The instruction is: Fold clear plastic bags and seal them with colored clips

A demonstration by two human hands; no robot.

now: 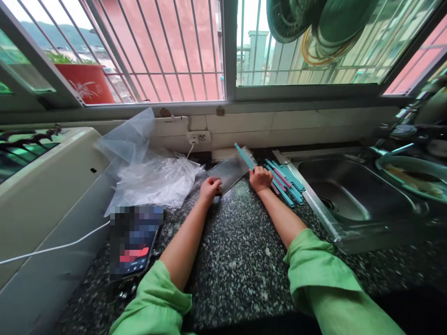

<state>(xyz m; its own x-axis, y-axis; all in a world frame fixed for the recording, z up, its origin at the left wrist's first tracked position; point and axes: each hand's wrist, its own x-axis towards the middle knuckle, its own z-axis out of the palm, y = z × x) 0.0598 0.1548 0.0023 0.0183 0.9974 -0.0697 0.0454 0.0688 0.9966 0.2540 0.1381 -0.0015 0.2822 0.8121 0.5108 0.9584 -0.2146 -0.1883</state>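
Note:
My left hand (pixel 210 190) pinches the near left corner of a flat clear plastic bag (pixel 228 173) over the counter. My right hand (pixel 260 178) is closed round the lower end of a light-blue flat strip (pixel 244 156), which slants up and left across the far right part of the bag. Whether the strip lies on the bag or inside it, I cannot tell. Just right of my right hand lies a loose pile of similar blue strips (pixel 293 179), with some pink strips (pixel 282 178) among them.
A heap of clear plastic bags (pixel 157 181) stands left. Nearer me lies a phone (pixel 136 242), with a white cable (pixel 70 245) beside it. A steel sink (pixel 349 190) holding a green basin (pixel 412 174) is at right. A socket (pixel 202 137) is on the wall behind the speckled counter (pixel 237 260).

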